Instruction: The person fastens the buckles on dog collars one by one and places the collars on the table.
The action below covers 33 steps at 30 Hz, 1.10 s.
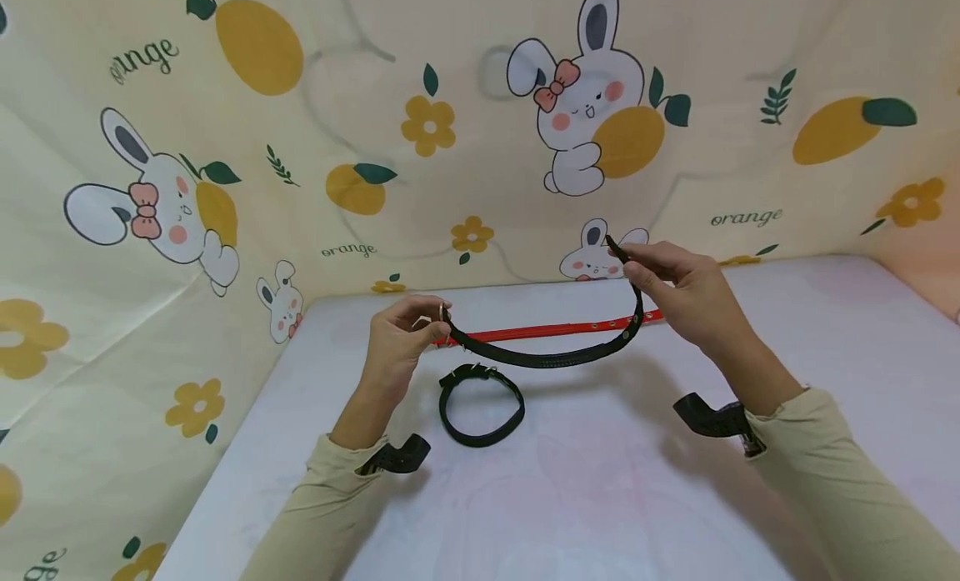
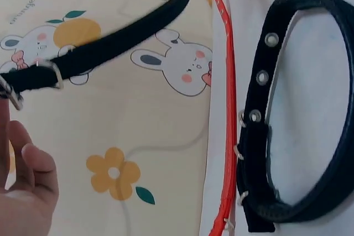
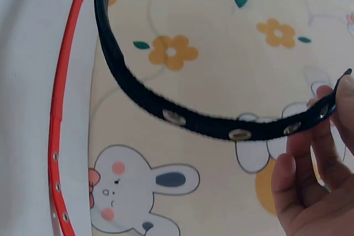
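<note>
Between both hands a black collar with metal eyelets (image 1: 555, 360) hangs in a sagging curve above the table. The left hand (image 1: 397, 339) pinches its buckle end; in the left wrist view the metal buckle (image 2: 11, 91) shows above that hand's fingers. Thumb and fingers of the right hand (image 1: 686, 293) pinch the eyelet end, and the tip pokes out past them. In the right wrist view, eyelets run along the strap (image 3: 239, 134) up to the fingers. A second black collar (image 1: 482, 441), fastened in a loop, lies on the table below the left hand.
A red collar (image 1: 536, 332) is laid out straight along the back of the white table (image 1: 570, 498), partly behind the held collar. A cream cloth with rabbits and oranges (image 1: 465, 31) stands up behind and at the left. Each wrist carries a black camera mount (image 1: 708, 416).
</note>
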Tool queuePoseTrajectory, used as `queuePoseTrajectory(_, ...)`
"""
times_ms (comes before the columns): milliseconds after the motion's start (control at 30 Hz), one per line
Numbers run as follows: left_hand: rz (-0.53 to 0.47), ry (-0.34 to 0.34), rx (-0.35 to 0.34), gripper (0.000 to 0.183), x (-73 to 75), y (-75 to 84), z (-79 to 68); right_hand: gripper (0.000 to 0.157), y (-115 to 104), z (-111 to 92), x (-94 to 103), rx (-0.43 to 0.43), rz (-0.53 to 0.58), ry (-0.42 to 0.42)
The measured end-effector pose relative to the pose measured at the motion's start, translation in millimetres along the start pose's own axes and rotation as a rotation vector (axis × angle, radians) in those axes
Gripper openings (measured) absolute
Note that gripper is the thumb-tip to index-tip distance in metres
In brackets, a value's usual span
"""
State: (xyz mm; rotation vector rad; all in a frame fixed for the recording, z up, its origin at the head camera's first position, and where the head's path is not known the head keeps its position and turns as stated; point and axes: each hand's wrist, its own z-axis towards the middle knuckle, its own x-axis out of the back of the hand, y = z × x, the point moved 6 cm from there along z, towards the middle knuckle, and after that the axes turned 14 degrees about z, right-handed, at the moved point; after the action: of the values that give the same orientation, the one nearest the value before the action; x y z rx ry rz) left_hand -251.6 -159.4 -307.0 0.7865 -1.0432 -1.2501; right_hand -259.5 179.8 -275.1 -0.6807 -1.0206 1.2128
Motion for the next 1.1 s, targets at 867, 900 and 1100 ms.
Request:
queuePoseTrajectory(867, -0.112, 0.02, -0.009, 0.027, -18.4, 20.0, -9.2, 0.03, -33, -21, -46.3, 0.25, -0.202, -0.126)
queuePoseTrajectory(900, -0.102, 0.026, -0.004, 0.025, -18.4, 20.4, -9.7, 0.031, -33, -21, -48.3, 0.254, -0.199, -0.132)
queuePoseTrajectory(1100, -0.063, 0.011, -0.017, 0.022, -24.3, 21.3, -15.0, 0.034, -36, -26, -57.0, 0.251, -0.188, -0.156)
